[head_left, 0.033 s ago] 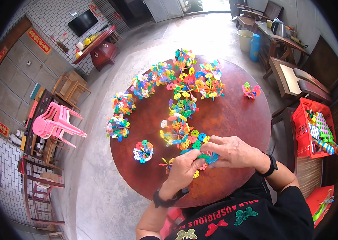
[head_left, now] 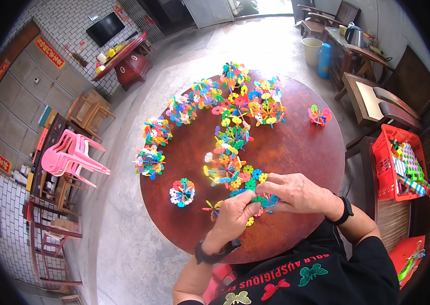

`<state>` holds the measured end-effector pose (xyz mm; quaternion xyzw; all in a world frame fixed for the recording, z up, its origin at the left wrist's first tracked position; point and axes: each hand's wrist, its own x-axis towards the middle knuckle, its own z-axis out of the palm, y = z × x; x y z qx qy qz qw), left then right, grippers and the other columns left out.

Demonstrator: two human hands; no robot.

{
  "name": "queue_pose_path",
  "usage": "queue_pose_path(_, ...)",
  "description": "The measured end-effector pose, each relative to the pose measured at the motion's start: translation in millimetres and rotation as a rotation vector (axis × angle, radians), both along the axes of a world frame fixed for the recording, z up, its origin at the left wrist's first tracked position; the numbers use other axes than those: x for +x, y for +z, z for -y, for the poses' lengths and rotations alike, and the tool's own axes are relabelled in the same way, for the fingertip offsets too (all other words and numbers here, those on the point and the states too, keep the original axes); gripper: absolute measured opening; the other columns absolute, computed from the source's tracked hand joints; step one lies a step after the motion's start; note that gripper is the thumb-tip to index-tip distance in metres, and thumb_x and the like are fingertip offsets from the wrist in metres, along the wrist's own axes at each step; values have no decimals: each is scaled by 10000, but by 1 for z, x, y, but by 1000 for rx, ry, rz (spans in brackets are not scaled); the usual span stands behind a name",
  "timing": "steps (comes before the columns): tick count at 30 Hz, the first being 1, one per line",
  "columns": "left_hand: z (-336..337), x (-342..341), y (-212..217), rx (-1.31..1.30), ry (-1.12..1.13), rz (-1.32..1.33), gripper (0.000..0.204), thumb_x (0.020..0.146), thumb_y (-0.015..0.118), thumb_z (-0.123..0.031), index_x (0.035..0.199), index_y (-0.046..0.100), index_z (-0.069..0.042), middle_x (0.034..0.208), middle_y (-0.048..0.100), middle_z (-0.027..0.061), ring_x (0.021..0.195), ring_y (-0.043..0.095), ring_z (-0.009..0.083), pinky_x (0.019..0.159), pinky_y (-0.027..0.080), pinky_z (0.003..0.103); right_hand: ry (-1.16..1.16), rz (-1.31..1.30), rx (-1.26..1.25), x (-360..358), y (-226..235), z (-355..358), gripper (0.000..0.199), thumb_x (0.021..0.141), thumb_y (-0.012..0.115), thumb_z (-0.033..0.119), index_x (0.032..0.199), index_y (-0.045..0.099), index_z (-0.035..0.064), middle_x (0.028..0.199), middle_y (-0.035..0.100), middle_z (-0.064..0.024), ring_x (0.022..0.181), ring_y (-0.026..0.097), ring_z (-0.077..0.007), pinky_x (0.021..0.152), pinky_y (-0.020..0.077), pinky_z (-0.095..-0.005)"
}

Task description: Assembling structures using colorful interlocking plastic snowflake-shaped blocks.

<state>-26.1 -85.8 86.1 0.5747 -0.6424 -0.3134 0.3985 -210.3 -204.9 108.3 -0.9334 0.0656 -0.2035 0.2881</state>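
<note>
Close to the near edge of the round table, my left hand (head_left: 235,211) and my right hand (head_left: 297,192) meet with fingers pinched. Between them are slotted plastic snowflake discs, a green one (head_left: 259,200) and a blue one (head_left: 272,201); my fingers hide part of both. Other loose-looking discs (head_left: 248,175) in green, yellow and red lie just beyond my fingertips. A small cluster of discs (head_left: 214,207) sits left of my left hand. Further left rests a round ball of white, green, red and blue discs (head_left: 182,192).
Several multicoloured disc balls (head_left: 157,130) curve along the far left of the brown table (head_left: 296,147), with more down its middle. A small pink cluster (head_left: 319,116) sits far right. A red basket of toys (head_left: 385,168) stands at the right; pink stools (head_left: 72,155) are at the left.
</note>
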Motion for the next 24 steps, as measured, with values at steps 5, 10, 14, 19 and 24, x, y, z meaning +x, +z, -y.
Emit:
queue_pose_path(5, -5, -2, 7, 201, -74, -446, 260, 985, 545, -269, 953, 594, -15, 776, 600, 11, 738, 584, 79, 636, 463, 243, 33, 79, -49, 1, -7, -5, 342, 836, 692, 289, 1020, 507, 68, 815, 521, -105, 730, 599, -325, 587, 490, -417)
queue_pose_path(10, -5, -5, 5, 259, -140, -593, 273, 992, 536, -308, 947, 594, -45, 741, 554, -23, 692, 524, 39, 621, 423, 199, 2, 79, -77, -1, -1, -9, 334, 848, 675, 322, 936, 491, 57, 772, 529, -103, 711, 601, -319, 572, 485, -418)
queue_pose_path(14, -5, -10, 9, 278, -122, -651, 276, 989, 539, -321, 946, 590, -53, 746, 540, -37, 677, 494, 30, 615, 398, 183, -24, 90, -75, -1, 4, -12, 358, 843, 676, 354, 895, 489, 52, 715, 542, -98, 694, 613, -310, 565, 491, -413)
queue_pose_path(19, -6, -16, 10, 263, -92, -694, 272, 992, 533, -317, 941, 587, -55, 749, 531, -41, 670, 484, 30, 605, 386, 182, -72, 127, -106, -1, 9, -18, 345, 832, 687, 341, 874, 494, 58, 714, 559, -97, 670, 620, -301, 545, 493, -404)
queue_pose_path(24, -15, -20, 21, 239, -29, -608, 216, 994, 509, -263, 935, 577, -66, 731, 509, -38, 611, 445, 42, 550, 355, 205, -92, 120, -238, -12, 21, -23, 300, 793, 711, 282, 841, 510, 66, 708, 563, -82, 644, 626, -271, 535, 499, -388)
